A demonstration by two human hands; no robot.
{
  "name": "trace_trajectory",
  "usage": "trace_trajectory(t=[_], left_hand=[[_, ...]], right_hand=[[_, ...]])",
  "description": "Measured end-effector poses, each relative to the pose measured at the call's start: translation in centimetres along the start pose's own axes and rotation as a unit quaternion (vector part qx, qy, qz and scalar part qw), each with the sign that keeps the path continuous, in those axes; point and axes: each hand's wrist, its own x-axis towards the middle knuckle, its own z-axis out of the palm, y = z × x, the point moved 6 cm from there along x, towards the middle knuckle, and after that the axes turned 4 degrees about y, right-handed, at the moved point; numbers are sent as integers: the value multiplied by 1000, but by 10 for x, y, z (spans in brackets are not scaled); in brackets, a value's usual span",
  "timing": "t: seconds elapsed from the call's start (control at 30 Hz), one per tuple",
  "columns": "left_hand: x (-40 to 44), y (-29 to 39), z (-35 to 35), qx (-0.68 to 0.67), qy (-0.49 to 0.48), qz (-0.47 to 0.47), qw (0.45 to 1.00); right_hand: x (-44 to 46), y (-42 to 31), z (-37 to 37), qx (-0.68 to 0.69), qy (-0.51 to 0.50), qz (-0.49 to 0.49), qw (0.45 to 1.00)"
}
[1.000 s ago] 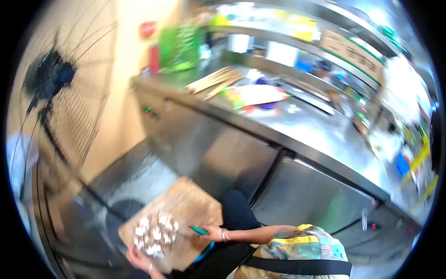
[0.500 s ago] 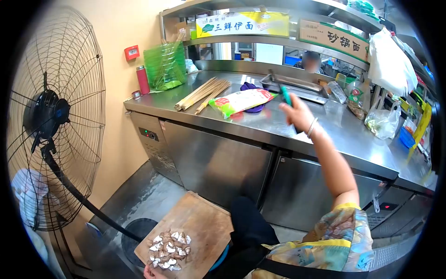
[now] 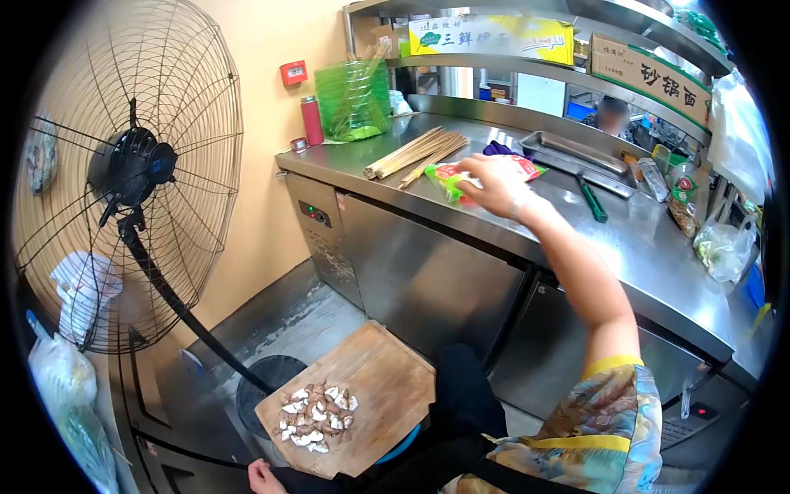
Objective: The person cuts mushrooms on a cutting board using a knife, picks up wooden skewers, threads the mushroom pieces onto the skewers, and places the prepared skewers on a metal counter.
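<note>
- head view, far left: a black fan stands on a bent pole, set beside the wall, perhaps so that its air reaches this corner.
- the left hand is low, just beside the board's near left edge, fingers loosely curled; its palm is hidden, so i cannot tell whether it grips anything.
- a red bottle stands upright at the left end of the steel bench, tucked by the wall, probably to be out of the way.
- cut mushroom pieces lie in one heap on the board's left part, which leaves bare wood to the right, likely as working room.
- the wooden board sits tilted, seemingly propped on the lap over something blue, which would bring it close to both hands.
- a green basket behind holds thin sticks, its tall wall apparently keeping them upright.
- wooden skewers lie bundled flat, roughly side by side, tips sorted one way.
- the right hand is above the colourful packet, fingers spread and gripping nothing visible; contact is unclear.
- a metal tray lies behind.
- the green-handled knife lies just in front of it, free of both hands, handle towards the bench's front, presumably for an easy grasp.
</note>
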Motion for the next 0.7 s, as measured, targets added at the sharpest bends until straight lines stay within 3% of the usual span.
trace_trajectory(t=[0.17, 0.23, 0.27, 0.3, 0.4, 0.53, 0.7], left_hand=[[-11, 19, 8, 227, -13, 155, 961], [-20, 28, 15, 263, -33, 172, 949], [-17, 29, 13, 271, -52, 113, 955], [-19, 28, 14, 288, -52, 118, 949], [-19, 15, 18, 297, -41, 87, 950], [-18, 16, 15, 315, -32, 70, 946], [-16, 18, 21, 322, -23, 101, 941]], right_hand=[[87, -4, 111, 24, -87, 48, 995], [107, -6, 142, 5, -95, 94, 991], [113, -8, 159, -1, -129, 102, 986], [117, -8, 171, -9, -161, 110, 981], [112, 0, 188, -1, -98, 174, 980], [114, 5, 196, -85, -26, 150, 985], [113, 7, 195, -57, 9, 133, 989]])
